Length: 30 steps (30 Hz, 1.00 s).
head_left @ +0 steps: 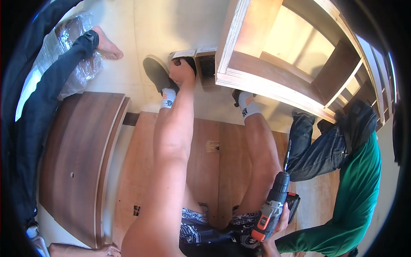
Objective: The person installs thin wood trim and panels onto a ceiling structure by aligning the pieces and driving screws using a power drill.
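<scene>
My left arm stretches forward, and my left hand (182, 72) is at the mouth of an open cardboard box (185, 53). Its fingers are curled together, and what they hold, if anything, is hidden. Touching that box on the right is a second open box (207, 68) with small dark pieces inside, too small to name. At the lower right my right hand (280, 225) is wrapped round a cordless drill (269, 210), grey, black and orange. The drill's long bit (287, 154) points forward, away from me.
A wooden cabinet frame (265, 77) with compartments fills the far right. Curved brown panels (77, 162) lie stacked at left, beyond them clear plastic wrap (81, 64). A barefoot person in dark trousers (55, 85) is at left; another in a green top (359, 180) is close at right.
</scene>
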Each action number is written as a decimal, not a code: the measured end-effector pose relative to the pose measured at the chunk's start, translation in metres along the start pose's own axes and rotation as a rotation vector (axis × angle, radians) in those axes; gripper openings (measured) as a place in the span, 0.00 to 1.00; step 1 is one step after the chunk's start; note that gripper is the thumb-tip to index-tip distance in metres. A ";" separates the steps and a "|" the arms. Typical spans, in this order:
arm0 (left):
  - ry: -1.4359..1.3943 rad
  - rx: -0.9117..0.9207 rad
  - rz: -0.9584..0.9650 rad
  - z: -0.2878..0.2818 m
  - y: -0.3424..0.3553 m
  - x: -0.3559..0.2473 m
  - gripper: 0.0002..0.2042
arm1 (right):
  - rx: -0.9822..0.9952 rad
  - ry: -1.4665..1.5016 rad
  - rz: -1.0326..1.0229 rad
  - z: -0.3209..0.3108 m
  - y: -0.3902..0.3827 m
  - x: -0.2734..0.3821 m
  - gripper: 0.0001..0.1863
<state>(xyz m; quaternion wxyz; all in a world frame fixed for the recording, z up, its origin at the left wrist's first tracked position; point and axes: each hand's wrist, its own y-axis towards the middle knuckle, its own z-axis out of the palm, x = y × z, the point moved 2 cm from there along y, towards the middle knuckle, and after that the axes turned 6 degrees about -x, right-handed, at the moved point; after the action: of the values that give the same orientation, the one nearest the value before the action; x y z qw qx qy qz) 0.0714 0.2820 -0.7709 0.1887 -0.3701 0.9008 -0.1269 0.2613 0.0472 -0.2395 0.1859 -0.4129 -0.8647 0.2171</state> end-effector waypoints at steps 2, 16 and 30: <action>0.037 -0.018 -0.064 0.005 0.006 -0.007 0.11 | 0.025 0.007 0.034 -0.001 -0.004 -0.003 0.39; 0.072 -0.035 -0.099 0.008 0.025 0.009 0.12 | -0.023 0.122 0.102 0.007 -0.002 -0.005 0.39; -0.072 -0.104 -0.145 0.010 0.025 0.020 0.08 | -0.118 0.018 0.130 0.010 0.004 0.012 0.34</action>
<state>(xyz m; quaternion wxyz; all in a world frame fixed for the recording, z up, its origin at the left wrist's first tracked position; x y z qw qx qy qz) 0.0470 0.2843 -0.7945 0.1919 -0.4477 0.8697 -0.0800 0.2520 0.0567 -0.2483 0.1542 -0.4804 -0.8458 0.1736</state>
